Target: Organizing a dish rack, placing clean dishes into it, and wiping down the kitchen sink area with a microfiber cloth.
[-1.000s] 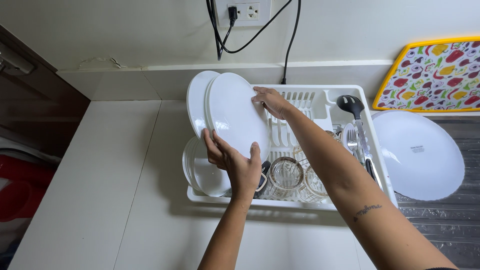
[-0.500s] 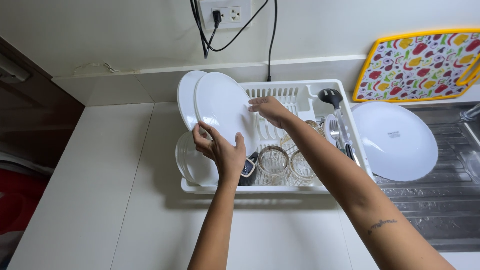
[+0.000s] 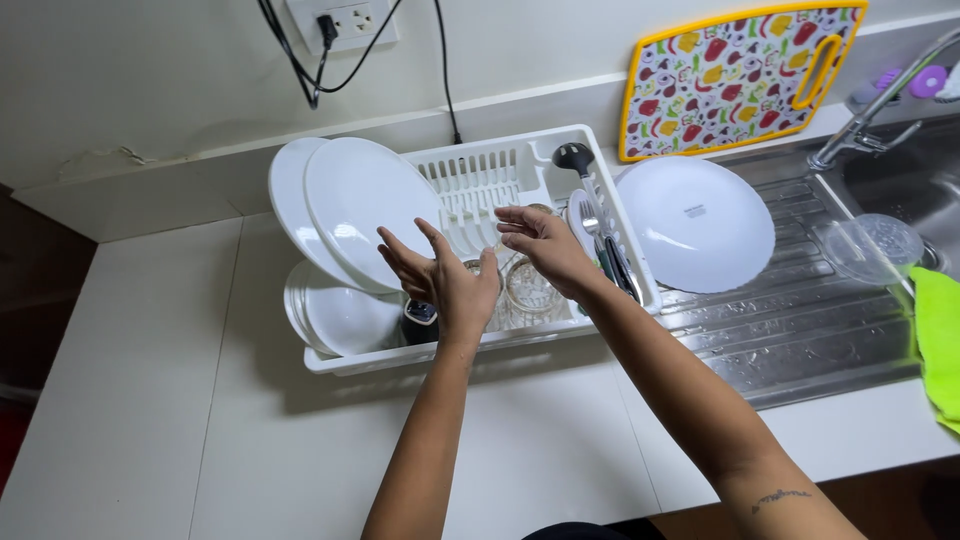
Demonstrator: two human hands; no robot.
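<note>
Two large white plates [image 3: 365, 210] stand on edge in the left part of a white plastic dish rack [image 3: 520, 155]. My left hand [image 3: 440, 280] hovers just right of the front plate, fingers spread, holding nothing. Over the rack's middle my right hand [image 3: 540, 240] is also empty with fingers apart, above clear glass bowls [image 3: 528, 288]. Smaller white dishes [image 3: 335, 315] lean at the rack's near left corner.
A black ladle and cutlery [image 3: 595, 215] stand at the rack's right side. Another white plate [image 3: 697, 222] lies on the steel drainboard [image 3: 800, 330]. A colourful cutting board [image 3: 735, 75] leans on the wall. Tap [image 3: 880, 100], clear lid [image 3: 868, 245], green cloth [image 3: 940, 340] sit right.
Both hands have let go of the front white plate and drawn back to the right. The plate now stands by itself in the rack. The view shifted right toward the sink.
</note>
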